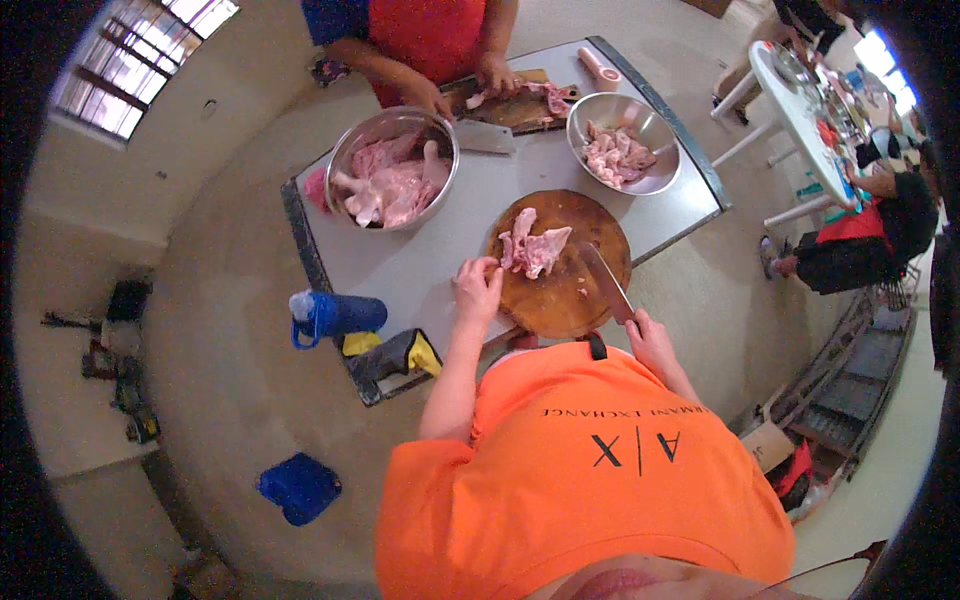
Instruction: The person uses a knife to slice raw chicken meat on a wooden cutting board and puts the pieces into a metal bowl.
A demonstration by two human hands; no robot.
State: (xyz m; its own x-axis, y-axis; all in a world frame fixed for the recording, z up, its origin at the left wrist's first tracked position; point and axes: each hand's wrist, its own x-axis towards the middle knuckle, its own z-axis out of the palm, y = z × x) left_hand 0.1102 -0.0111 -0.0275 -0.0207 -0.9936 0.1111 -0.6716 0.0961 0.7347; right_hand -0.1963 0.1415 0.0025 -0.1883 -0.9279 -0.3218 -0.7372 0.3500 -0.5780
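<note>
A round wooden cutting board [560, 308] lies near the edge of the table in front of me. Several pieces of raw chicken [540, 250] sit on its upper left part. My right hand [650, 338] is closed round the handle of a knife [606, 280]; the blade lies over the board's right side, apart from the meat. My left hand [479, 290] is at the board's left edge, fingers loosely bent, their tips close to the chicken. It appears to hold nothing; whether it touches the meat is hard to make out.
A steel bowl [334, 165] of large chicken pieces stands left, another bowl [668, 178] of cut pieces right. Across the table [400, 270], a co-worker's hands [495, 75] handle meat on a rectangular board; a cleaver [484, 137] lies nearby. A blue bottle [345, 314] stands near yellow-and-black cloth [390, 362].
</note>
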